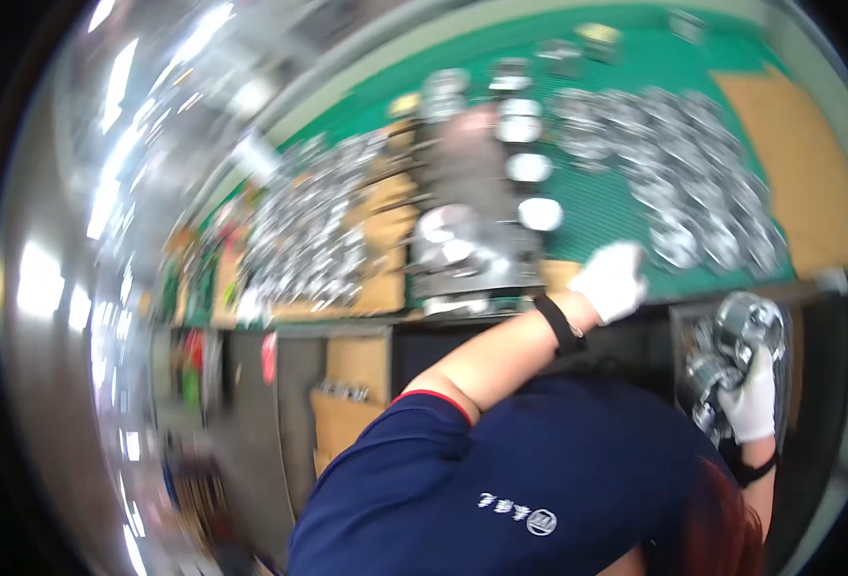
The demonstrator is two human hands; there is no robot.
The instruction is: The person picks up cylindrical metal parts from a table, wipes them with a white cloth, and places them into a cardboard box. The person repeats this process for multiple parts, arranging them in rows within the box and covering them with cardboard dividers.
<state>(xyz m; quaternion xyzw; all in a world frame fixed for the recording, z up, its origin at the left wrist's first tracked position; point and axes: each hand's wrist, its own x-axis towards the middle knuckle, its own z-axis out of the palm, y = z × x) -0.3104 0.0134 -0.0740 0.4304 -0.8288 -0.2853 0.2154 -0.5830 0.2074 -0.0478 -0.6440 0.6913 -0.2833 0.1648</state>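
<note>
My left hand (pixel 612 280), in a white glove with a black wrist strap, rests at the near edge of the green mat (pixel 597 206); blur hides whether it grips anything. My right hand (pixel 752 401), also gloved, is lower right, below the bench edge, closed on a stack of shiny round metal parts (pixel 742 338). Several more such parts (pixel 692 182) lie spread on the mat beyond my left hand. A grey metal fixture (pixel 462 245) stands just left of that hand.
A heap of shiny metal parts (pixel 313 230) lies on brown cardboard left of the fixture. A cardboard sheet (pixel 803 163) covers the bench's right end. Brown cabinet fronts (pixel 347 384) sit under the bench. The whole picture is motion-blurred and tilted.
</note>
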